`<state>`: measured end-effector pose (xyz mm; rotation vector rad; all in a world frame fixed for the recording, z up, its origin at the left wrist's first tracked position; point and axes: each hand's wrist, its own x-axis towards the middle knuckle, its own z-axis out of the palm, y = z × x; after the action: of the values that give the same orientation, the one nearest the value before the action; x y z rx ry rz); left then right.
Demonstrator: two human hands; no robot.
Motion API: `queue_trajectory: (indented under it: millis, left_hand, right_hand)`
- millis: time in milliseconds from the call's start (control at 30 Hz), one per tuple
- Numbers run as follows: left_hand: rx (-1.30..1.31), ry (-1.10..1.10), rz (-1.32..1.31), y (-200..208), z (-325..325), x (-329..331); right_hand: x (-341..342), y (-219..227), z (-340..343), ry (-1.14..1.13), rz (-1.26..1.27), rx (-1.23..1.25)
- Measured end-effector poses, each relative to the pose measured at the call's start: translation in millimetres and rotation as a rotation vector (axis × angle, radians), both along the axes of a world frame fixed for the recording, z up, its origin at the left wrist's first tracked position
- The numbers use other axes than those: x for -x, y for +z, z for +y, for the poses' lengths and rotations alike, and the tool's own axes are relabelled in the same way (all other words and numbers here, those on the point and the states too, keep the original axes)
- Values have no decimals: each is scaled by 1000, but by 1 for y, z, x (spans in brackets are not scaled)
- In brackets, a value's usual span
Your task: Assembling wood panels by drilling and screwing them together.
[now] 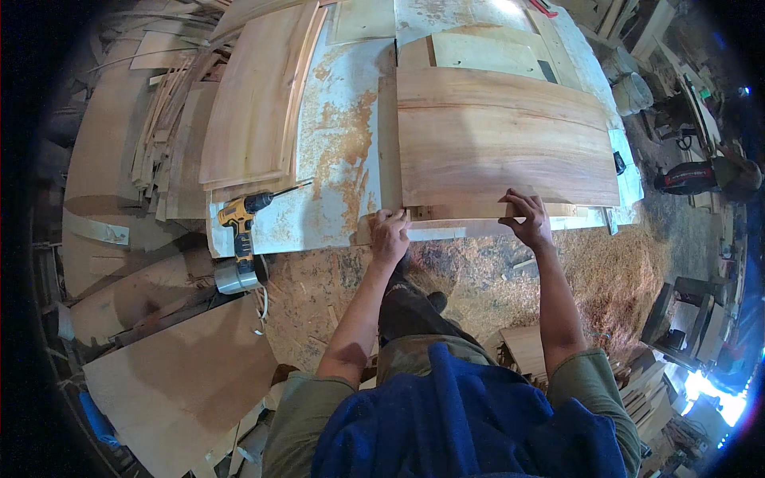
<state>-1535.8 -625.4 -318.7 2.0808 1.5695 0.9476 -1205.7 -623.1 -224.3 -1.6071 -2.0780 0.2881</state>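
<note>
A wide wooden panel (506, 135) lies on the worktable in front of me. Along its near edge runs a narrow wooden strip (466, 213). My left hand (390, 237) is closed on the strip's left end, by the panel's near left corner. Farther right, my right hand (529, 219) pinches the strip between thumb and fingers, its fingertips close to the panel's edge. Whether the strip touches the panel cannot be made out.
A yellow and black cordless drill (241, 217) rests at the table's near left corner, its bit pointing right. Stacked panels (255, 95) lie on the left of the white, stained table (339, 135). Sawdust covers the floor (590, 279). Buckets (632, 93) stand beyond the table's right side.
</note>
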Motion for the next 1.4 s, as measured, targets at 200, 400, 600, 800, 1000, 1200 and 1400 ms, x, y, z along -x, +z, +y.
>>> queue_trajectory:
  millis: [200,400,600,800,1000,1200,1400]
  left_hand:
    - [10,-5,3,11,11,-2]
    - [-16,17,53,3,20,1]
    - [-31,27,45,-3,28,-1]
    - [-53,4,120,3,39,2]
    - [-10,8,92,4,50,2]
    - [-64,-8,164,10,48,13]
    - [174,-129,144,100,29,-39]
  right_hand:
    - [-2,2,12,1,43,8]
    - [1,9,24,17,32,-11]
    - [-1,3,29,-3,55,-6]
    - [-1,-2,39,11,63,-35]
    - [-4,2,51,20,67,-51]
    - [2,3,58,25,70,-39]
    - [-7,0,49,-39,61,0]
